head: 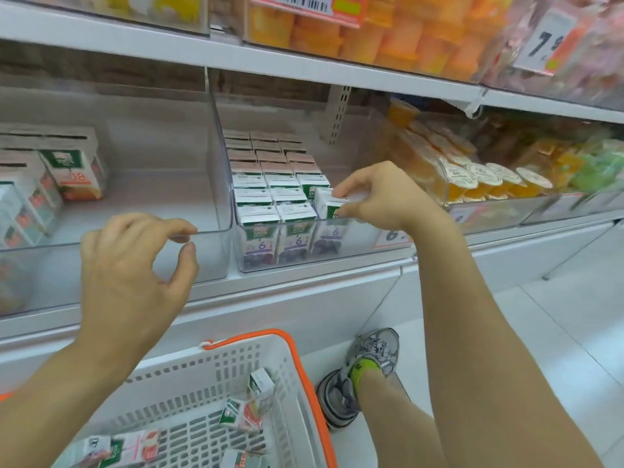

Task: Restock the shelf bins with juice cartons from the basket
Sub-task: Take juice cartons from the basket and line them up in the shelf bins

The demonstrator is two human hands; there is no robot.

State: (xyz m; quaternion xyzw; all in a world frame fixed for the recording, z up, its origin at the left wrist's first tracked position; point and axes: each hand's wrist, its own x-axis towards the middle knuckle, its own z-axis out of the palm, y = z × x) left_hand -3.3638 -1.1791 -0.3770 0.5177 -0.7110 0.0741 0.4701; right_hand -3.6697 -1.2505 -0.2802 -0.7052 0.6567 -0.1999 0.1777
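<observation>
Gripping a juice carton (329, 206) between thumb and fingertips, the right hand (381, 197) holds it at the front right corner of the middle bin (236, 211), its top above the bin's clear front wall and its lower half showing through it. The left hand (135, 261) pinches the front rim of the left bin (216, 251), thumb below and fingers curled over the clear edge.

The middle bin holds grape cartons (270, 184) in three columns running from front to back; about seven rows can be counted in the two left columns, and the held carton sits in the third column's front slot. Three purple-labelled fronts, counting the held one, show through the front wall.

The left bin holds orange-labelled cartons (77, 170) at its 9 o'clock side; at least four can be made out, the rest blurred.

At 6 o'clock, on the floor, stands the white basket (293, 373) with an orange rim. Inside lie loose cartons (243, 412): about five are visible, two partly cut off by the frame edge.

At 3 o'clock from the middle bin, a third bin holds jelly cups (479, 177); five foil lids show clearly in the front row. The shelf above carries orange tubs (388, 38) and a price tag (547, 38). Two grey sneakers (368, 363) stand right of the basket.
</observation>
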